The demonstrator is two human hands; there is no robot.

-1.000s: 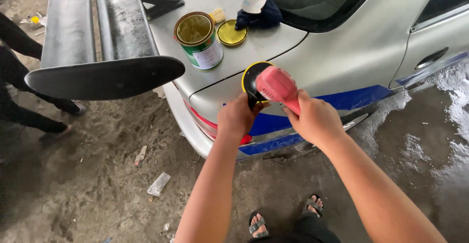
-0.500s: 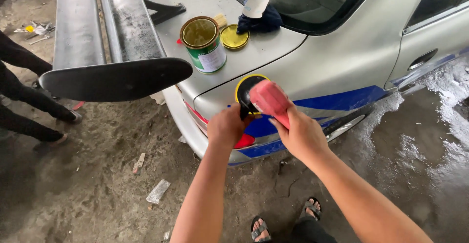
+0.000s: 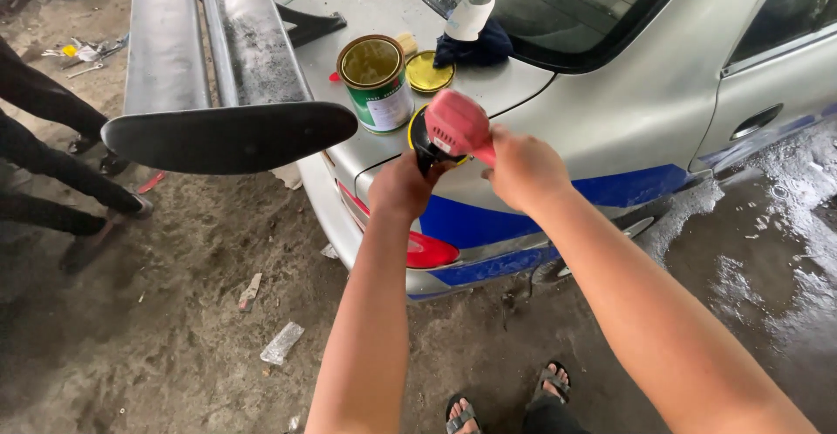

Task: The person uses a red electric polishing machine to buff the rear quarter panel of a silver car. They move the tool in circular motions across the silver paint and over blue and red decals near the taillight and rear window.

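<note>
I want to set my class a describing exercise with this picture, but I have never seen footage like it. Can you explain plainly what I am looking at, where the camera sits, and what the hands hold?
The camera sits on a person's head and looks down, so the two bare arms reaching in from below are that person's own. Their sandalled feet show at the bottom edge.

Both hands grip a small red power tool with a round yellow-edged pad, held against the rear corner of a silver car. The left hand holds it from below, and the right hand grasps its body.

On the boot lid stand an open green tin, its yellow lid beside it, and a dark cloth. A large black spoiler juts out at the left. Someone else's dark-clothed legs show at the far left, on the dirt floor.
</note>
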